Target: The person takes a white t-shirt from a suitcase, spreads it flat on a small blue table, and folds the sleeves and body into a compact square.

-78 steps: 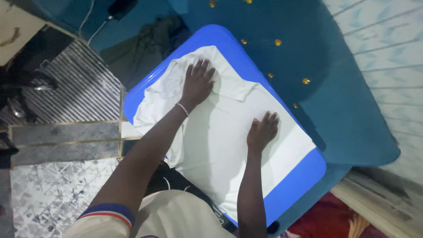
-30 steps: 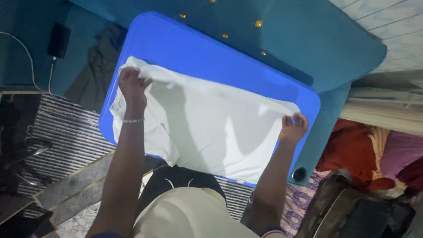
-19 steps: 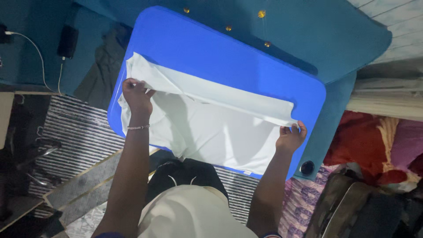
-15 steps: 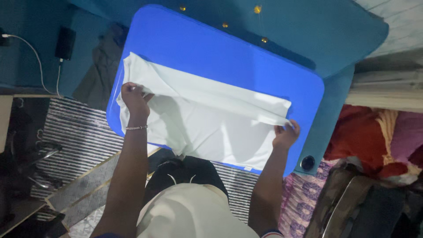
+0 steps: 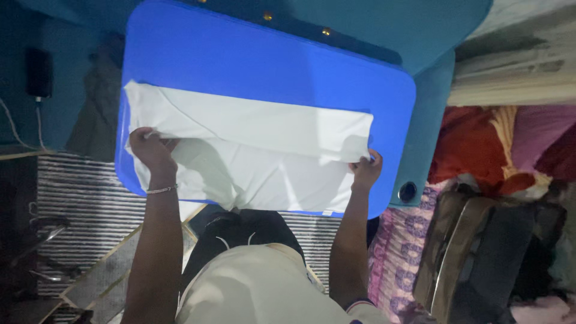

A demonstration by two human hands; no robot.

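Note:
A white cloth [image 5: 252, 150] lies spread across a blue table [image 5: 240, 60], its far edge folded over toward me so a doubled band crosses the middle. My left hand [image 5: 150, 150] pinches the folded edge at the cloth's left end. At the right end, my right hand [image 5: 366, 168] grips the same folded edge near the table's right rim. Both arms reach forward from my lap.
A teal mat [image 5: 384, 24] lies beyond the table. Red and pink fabrics [image 5: 498, 144] and a brown bag [image 5: 480, 252] are piled at the right. Striped flooring [image 5: 78, 192] and a black device with a cable [image 5: 39, 72] are at the left.
Both hands went from pressing flat on the cloth to gripping its far edge, then pulled that edge toward me, folding the cloth over itself.

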